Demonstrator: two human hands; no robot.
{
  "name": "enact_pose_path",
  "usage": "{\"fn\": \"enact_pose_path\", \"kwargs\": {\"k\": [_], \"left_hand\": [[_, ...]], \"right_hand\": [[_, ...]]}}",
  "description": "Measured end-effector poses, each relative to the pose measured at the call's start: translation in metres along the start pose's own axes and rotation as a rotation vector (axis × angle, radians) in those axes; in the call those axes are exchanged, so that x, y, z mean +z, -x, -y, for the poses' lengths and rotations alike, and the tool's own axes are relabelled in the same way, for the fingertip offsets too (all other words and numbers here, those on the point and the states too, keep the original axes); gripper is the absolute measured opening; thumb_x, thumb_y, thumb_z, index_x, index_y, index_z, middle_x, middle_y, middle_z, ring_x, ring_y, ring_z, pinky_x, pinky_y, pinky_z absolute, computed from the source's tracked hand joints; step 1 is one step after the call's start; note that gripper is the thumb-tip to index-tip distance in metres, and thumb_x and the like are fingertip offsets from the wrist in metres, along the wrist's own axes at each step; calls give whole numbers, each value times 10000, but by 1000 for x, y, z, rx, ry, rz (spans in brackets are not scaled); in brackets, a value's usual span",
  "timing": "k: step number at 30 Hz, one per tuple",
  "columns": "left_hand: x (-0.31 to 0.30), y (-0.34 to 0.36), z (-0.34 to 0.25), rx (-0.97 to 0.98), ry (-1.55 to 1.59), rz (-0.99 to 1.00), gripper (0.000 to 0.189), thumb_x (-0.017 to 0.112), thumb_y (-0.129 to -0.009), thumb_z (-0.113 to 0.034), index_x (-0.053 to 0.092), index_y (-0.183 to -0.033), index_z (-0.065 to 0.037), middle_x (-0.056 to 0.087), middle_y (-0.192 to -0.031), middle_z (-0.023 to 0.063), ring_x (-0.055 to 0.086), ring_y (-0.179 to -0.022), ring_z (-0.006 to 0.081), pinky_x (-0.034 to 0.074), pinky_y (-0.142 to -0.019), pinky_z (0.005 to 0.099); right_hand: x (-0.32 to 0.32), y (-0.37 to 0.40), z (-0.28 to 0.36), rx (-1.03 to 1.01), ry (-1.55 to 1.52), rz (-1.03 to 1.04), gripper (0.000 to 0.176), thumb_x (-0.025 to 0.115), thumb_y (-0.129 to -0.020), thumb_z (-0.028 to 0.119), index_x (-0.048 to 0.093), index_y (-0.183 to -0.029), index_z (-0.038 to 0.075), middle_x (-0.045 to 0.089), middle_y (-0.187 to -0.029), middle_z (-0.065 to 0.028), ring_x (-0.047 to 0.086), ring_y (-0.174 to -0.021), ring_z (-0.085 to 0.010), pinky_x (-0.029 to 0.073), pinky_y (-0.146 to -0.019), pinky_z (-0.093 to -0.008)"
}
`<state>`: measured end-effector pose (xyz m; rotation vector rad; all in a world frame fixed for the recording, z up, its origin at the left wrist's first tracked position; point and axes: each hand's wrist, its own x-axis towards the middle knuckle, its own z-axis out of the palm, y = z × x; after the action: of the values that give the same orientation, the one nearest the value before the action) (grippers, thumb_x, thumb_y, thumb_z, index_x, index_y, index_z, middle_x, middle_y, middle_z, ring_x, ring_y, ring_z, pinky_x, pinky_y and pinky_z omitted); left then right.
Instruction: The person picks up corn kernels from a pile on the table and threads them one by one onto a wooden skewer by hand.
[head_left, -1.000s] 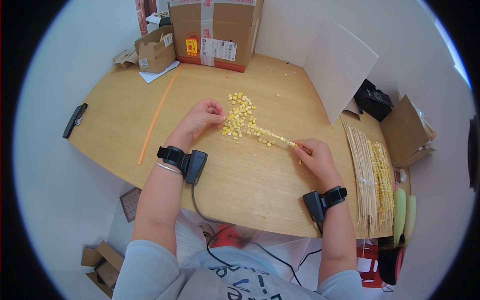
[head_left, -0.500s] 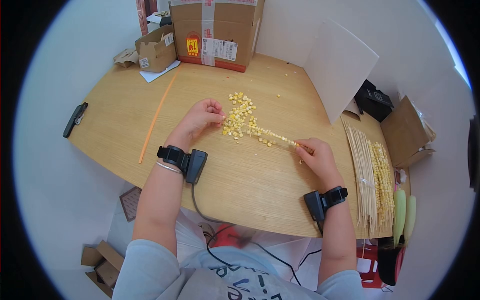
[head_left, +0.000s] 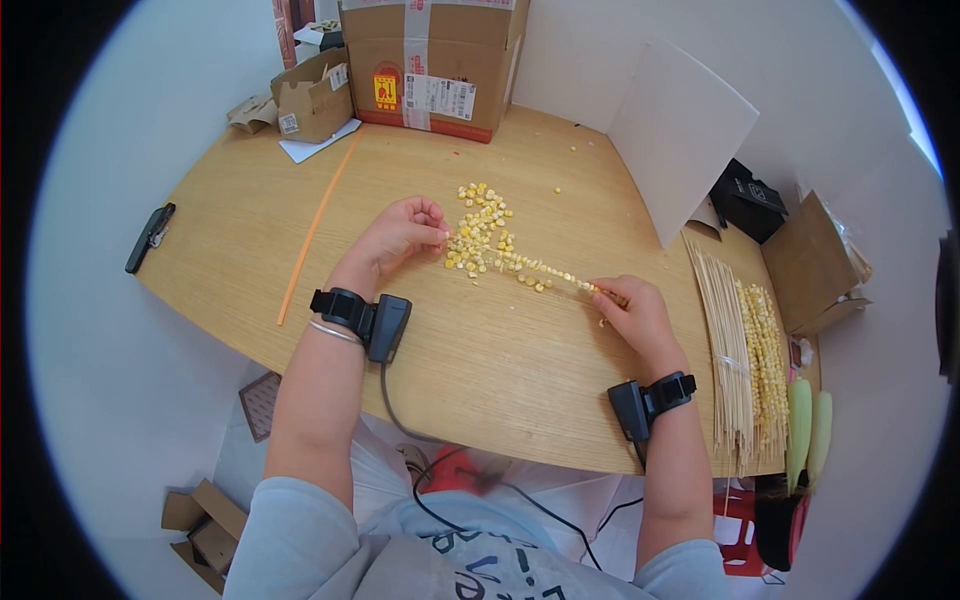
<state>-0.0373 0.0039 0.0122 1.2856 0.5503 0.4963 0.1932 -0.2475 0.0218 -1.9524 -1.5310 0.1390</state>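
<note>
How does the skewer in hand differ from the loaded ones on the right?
The held skewer carries kernels only on part of its length; the loaded skewers look full. The held skewer lies diagonal, pinched by left hand and right hand; the loaded skewers lie side by side, untouched. Both carry yellow kernels.

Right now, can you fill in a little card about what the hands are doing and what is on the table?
Left hand: fingertips pinched at the edge of the loose corn kernels, by the tip of the skewer; what they pinch is too small to tell
Right hand: holds the skewer's other end
Skewer: low over the table, kernels threaded along it
Table's right side: bare sticks, filled skewers, corn cobs
Far edge: cardboard box
Left part: orange stick
</note>
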Motion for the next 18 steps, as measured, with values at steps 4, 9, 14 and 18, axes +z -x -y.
{"fn": "enact_pose_path", "kwargs": {"k": [4, 9, 14, 18], "left_hand": [[-3, 0, 1, -7, -8, 36, 217, 621, -736, 47, 483, -866, -60, 591, -798, 58, 582, -681, 138, 494, -637, 257], [-4, -1, 1, -17, -9, 62, 224, 600, -732, 71, 481, -876, -51, 583, -808, 69, 595, -706, 154, 517, -637, 263], [-3, 0, -1, -17, 37, 79, 224, 614, -736, 60, 482, -875, -56, 583, -807, 70, 596, -730, 160, 522, -656, 274], [-2, 1, -1, -16, 42, 82, 233, 650, -726, 31, 484, -859, -65, 597, -822, 61, 588, -720, 145, 502, -652, 269]], "right_hand": [[-1, 0, 1, -5, 22, -10, 205, 609, -786, 185, 668, -939, 61, 595, -709, -113, 565, -666, -248, 443, -606, -334], [-1, 0, 1, -1, 14, -11, 203, 605, -790, 184, 667, -936, 58, 591, -706, -111, 562, -661, -246, 441, -600, -332], [1, 0, -3, 8, -19, 0, 206, 603, -796, 189, 666, -934, 49, 612, -730, -120, 575, -665, -247, 450, -604, -327], [0, 0, 0, 19, -20, 11, 207, 602, -799, 190, 664, -932, 44, 620, -736, -125, 582, -667, -247, 454, -607, -326]]}}
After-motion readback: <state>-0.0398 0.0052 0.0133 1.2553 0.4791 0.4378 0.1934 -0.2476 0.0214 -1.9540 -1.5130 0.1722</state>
